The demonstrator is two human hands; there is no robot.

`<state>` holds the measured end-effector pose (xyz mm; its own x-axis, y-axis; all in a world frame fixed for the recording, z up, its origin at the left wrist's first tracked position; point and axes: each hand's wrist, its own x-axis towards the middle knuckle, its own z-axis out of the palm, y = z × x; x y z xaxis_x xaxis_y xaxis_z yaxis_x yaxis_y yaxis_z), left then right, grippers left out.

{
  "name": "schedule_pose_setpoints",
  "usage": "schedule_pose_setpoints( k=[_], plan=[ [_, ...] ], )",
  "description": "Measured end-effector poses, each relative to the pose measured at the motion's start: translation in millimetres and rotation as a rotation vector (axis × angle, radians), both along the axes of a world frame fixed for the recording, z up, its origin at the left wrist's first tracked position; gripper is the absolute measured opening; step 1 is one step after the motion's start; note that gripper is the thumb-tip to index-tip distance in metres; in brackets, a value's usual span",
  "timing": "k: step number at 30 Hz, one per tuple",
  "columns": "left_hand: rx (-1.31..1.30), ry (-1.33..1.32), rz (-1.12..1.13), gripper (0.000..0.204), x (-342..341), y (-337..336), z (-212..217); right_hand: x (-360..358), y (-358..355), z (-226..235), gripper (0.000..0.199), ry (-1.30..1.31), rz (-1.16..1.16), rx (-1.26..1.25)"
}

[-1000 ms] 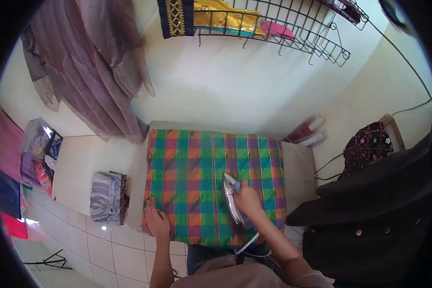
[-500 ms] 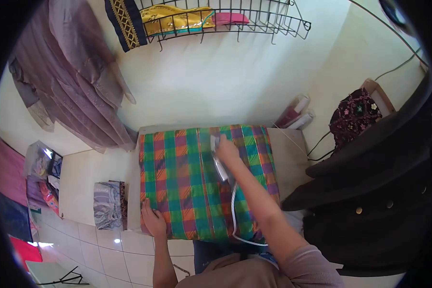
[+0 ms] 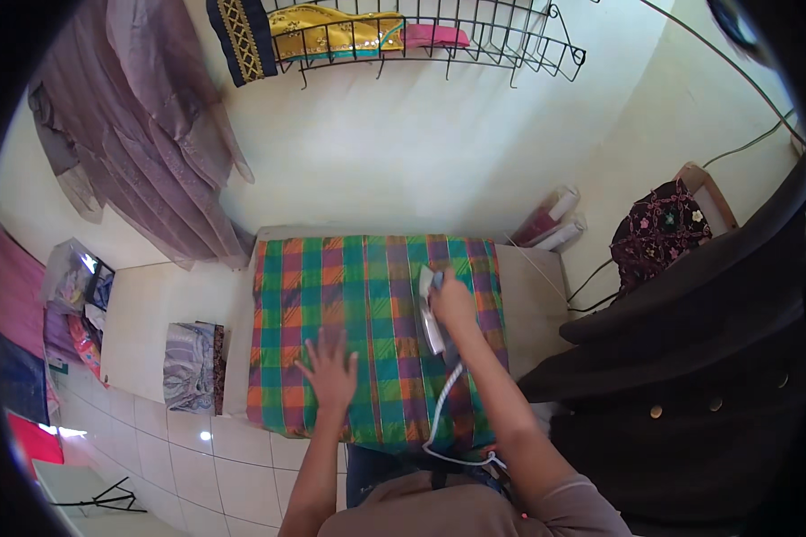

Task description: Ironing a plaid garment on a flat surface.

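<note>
A checked cloth (image 3: 309, 304) in green, orange and purple lies spread over a pale padded board (image 3: 535, 277). My right hand (image 3: 454, 304) is wrapped round the handle of a clothes iron (image 3: 430, 324), which rests on the right half of the cloth. From the iron's heel a white cord (image 3: 441, 407) curves back toward my body. On the cloth's left half, near its front, my left hand (image 3: 331, 371) lies flat with the fingers spread; its fingertips are slightly blurred.
Left of the board, folded patterned cloth (image 3: 188, 367) lies on a white surface (image 3: 134, 331). A mauve garment (image 3: 143, 134) hangs at the left, dark garments (image 3: 654, 358) at the right. Two rolls (image 3: 555, 219) and a dark floral cloth (image 3: 663, 224) are at the back right. A wire rack (image 3: 501, 45) hangs above.
My left hand has moved from the cloth's left front edge inward onto the cloth, fingers now spread. The iron in my right hand has shifted to the right and slightly nearer.
</note>
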<state>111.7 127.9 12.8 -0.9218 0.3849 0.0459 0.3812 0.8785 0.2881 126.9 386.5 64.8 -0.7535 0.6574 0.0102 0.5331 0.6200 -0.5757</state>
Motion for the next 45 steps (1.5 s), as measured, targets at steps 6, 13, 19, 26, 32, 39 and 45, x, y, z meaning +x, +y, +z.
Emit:
schedule_pose_setpoints(
  k=[6,13,19,26,32,39,45],
  plan=[
    [-0.039,-0.022,-0.022,0.058,3,26,6,-25,18,-4,0.042,-0.034,0.005,-0.030],
    [-0.040,-0.043,0.026,0.058,2,23,5,78,-13,7,0.041,-0.176,0.029,-0.066],
    [-0.052,-0.007,-0.043,0.059,2,27,3,38,13,8,0.036,-0.058,-0.048,-0.013],
    [0.038,0.049,-0.088,0.058,-2,30,2,-25,37,0,0.038,-0.004,-0.059,0.025],
    [0.047,0.054,-0.067,0.059,-4,23,-2,74,17,-4,0.037,-0.123,0.074,-0.009],
    [-0.013,0.038,-0.046,0.061,-2,28,-2,105,34,8,0.035,-0.163,-0.093,0.041],
    [0.005,0.028,-0.050,0.059,0,32,0,23,107,-13,0.040,0.028,-0.201,0.104]
  ],
)
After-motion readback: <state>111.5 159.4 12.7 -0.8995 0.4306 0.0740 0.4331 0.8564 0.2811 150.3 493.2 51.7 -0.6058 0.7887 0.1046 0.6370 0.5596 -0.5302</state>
